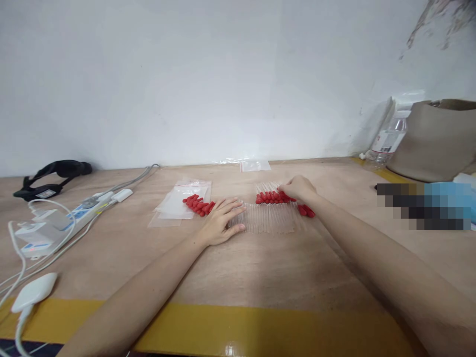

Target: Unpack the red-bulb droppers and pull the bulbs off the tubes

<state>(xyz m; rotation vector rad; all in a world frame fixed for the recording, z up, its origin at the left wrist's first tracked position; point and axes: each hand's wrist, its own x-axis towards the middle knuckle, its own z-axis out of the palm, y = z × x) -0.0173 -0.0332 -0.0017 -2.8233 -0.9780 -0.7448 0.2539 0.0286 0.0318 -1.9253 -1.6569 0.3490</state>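
Resting flat at table centre, the left hand (222,221) spreads open on clear glass droppers (267,218), while the right hand (299,189) at 1 o'clock pinches their red bulbs (273,197) — light, brittle, slippery; likely best held by bulbs.

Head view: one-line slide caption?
Both hands rest on a row of clear glass droppers with red rubber bulbs on a wooden table.
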